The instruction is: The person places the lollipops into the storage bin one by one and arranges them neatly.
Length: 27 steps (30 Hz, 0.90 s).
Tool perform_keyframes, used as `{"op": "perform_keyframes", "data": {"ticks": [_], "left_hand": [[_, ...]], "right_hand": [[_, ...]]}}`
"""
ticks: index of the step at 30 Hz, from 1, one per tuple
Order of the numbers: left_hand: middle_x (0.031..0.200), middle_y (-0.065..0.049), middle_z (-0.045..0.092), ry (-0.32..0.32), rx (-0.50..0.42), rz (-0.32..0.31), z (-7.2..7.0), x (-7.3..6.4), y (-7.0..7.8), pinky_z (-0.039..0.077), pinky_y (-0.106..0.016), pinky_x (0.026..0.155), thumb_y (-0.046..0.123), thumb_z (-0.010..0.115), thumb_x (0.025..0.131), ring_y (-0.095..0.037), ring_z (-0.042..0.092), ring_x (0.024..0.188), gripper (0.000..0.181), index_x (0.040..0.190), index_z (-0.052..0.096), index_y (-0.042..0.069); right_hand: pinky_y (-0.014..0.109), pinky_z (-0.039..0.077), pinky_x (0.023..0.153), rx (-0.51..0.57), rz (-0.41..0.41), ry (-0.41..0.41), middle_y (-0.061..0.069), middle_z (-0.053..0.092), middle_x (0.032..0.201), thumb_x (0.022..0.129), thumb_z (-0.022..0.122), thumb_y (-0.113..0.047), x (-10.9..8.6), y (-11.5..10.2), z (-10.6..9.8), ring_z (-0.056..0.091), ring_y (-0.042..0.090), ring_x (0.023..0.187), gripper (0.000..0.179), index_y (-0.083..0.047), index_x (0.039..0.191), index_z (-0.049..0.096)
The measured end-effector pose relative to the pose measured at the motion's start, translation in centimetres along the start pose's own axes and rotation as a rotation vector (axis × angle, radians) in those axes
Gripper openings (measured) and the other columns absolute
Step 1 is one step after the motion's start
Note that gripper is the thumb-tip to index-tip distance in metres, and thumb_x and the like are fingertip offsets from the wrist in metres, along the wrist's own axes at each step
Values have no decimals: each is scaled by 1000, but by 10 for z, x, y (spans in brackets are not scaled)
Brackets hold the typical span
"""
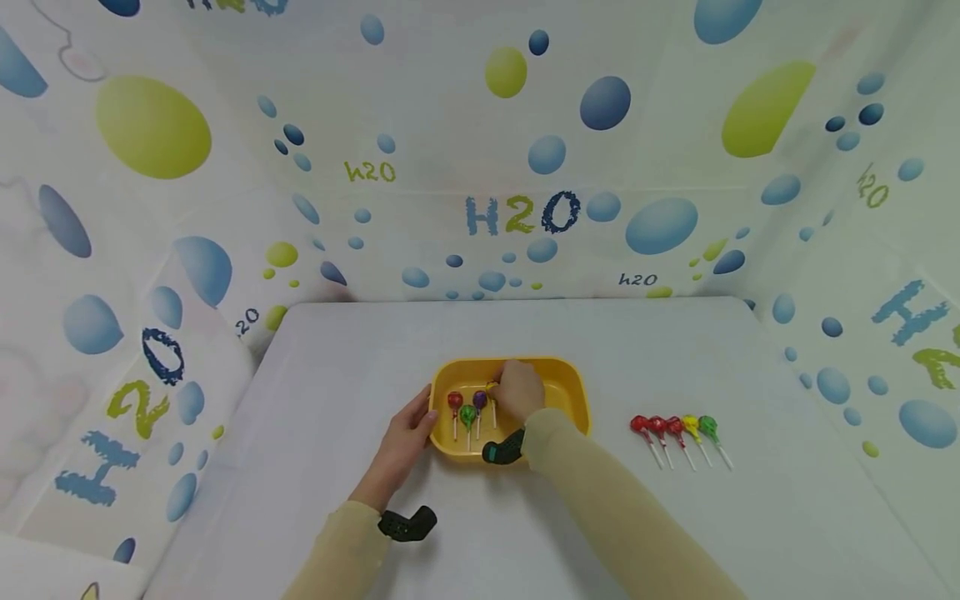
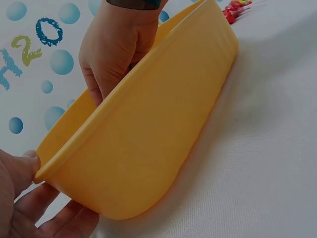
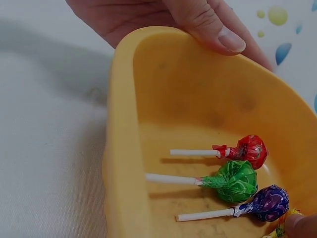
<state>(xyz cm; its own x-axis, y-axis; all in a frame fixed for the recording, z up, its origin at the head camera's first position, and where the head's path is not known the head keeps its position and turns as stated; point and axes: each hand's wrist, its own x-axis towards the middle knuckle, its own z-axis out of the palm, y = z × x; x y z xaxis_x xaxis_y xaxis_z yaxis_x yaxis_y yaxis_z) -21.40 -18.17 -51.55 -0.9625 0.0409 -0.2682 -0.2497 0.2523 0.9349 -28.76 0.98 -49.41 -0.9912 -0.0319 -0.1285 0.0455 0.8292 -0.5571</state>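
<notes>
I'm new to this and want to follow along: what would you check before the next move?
1. Left hand steadying the tray: ok, it grips the rim.
2. Red lollipop, green lollipop and purple lollipop inside the tray: ok.
3. Yellow lollipop released by the right hand: not ok, fingers hold it.
4. Yellow lollipop resting flat on the tray floor: cannot tell.
5. Five lollipops clear of the tray: ok, they lie on the table.

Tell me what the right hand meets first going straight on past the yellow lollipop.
Probably the purple lollipop, just left of the yellow lollipop at the right hand; depth is unclear, so the floor of the yellow tray could come first.
</notes>
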Motion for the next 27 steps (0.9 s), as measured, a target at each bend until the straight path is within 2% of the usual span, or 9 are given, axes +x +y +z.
{"op": "perform_keyframes", "data": {"ticks": [16, 27], "left_hand": [[165, -13, 37, 1, -3, -7, 0, 0, 2, 47, -49, 113, 17, 47, 110, -33, 51, 141, 58, 164, 26, 17], [164, -14, 39, 2, -6, -1, -1, 1, 1, 50, -47, 112, 16, 47, 110, -32, 53, 139, 57, 163, 27, 16]], "right_hand": [[37, 60, 86, -9, -3, 12, 7, 77, 95, 90, 79, -19, 1, 1, 0, 63, 19, 80, 17, -5, 100, 79], [40, 59, 93, 48, 13, 28, 7, 78, 100, 91, 78, -21, 2, 4, 5, 69, 23, 90, 19, -6, 101, 79]]}}
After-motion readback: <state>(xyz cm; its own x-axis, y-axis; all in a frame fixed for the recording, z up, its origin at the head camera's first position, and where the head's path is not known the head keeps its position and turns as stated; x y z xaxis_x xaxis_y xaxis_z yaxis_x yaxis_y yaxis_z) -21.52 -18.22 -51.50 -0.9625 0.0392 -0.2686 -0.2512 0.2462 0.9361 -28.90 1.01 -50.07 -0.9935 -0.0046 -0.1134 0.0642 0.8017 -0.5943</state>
